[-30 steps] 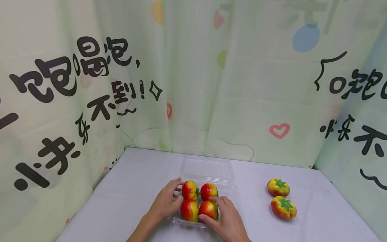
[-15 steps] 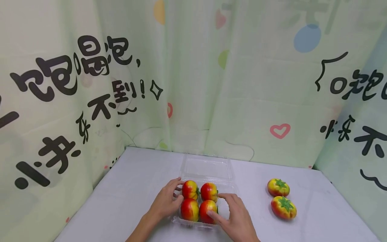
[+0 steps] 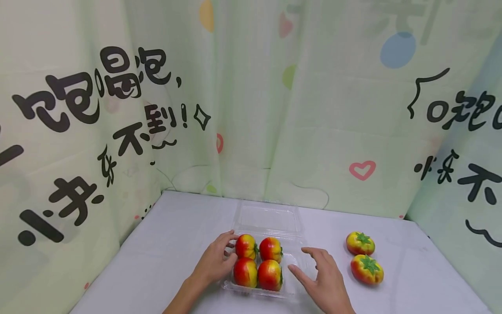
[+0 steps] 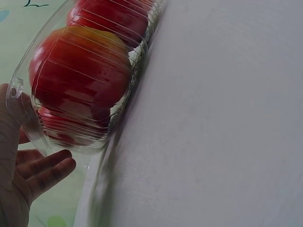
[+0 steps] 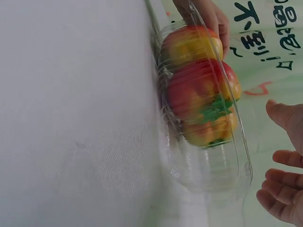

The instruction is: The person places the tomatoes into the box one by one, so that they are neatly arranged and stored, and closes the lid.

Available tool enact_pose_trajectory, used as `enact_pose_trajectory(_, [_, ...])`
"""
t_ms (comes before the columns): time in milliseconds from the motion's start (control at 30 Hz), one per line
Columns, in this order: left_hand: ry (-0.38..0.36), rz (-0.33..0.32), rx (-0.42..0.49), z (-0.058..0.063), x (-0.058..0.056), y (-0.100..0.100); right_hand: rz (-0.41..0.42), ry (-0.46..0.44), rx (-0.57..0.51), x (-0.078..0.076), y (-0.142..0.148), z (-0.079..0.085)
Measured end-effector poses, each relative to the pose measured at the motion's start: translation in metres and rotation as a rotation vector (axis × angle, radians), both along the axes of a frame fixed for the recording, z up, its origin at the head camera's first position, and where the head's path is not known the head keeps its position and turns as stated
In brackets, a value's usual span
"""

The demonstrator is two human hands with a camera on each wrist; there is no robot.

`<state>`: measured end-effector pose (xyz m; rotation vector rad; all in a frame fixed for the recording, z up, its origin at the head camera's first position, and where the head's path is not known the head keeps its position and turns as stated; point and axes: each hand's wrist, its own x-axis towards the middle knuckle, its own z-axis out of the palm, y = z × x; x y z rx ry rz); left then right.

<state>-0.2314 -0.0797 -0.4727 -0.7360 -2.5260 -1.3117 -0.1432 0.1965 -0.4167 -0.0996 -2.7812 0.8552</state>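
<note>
A hinged clear plastic box stands open on the table. Several red-and-yellow, persimmon-like fruits with green leafy tops sit in its left and middle; the front pair are a left fruit and a right fruit. My left hand rests at the box's left rim, thumb near the front fruit, fingers toward the back. In the left wrist view, its lower fingers stick out loosely beside the box end. My right hand hovers beyond the box's right side, thumb and fingers spread with nothing between them.
Two more such fruits lie to the right on the white table, a rear one and a front one. Behind the box lies its flat clear lid. Pale green curtains with black lettering surround the table.
The right hand has let go of the front right fruit and moved rightward, away from the box. The left hand has stayed at the box's left rim.
</note>
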Motion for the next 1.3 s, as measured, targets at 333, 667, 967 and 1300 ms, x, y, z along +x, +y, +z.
enact_pose_trajectory(333, [-0.015, 0.012, -0.013, 0.002, 0.001, 0.000, -0.048, 0.004, 0.021, 0.000, 0.022, -0.005])
enact_pose_trajectory(667, [-0.015, 0.015, -0.012, 0.001, 0.001, -0.001, -0.069, 0.027, 0.067, -0.002, 0.042, -0.004])
enact_pose_trajectory(967, [-0.025, 0.020, -0.016, 0.001, 0.002, -0.001, -0.086, 0.059, 0.049, -0.003, 0.059, -0.004])
enact_pose_trajectory(1300, [-0.031, 0.025, -0.025, 0.001, 0.002, -0.001, -0.109, 0.187, 0.090, -0.005, 0.078, -0.010])
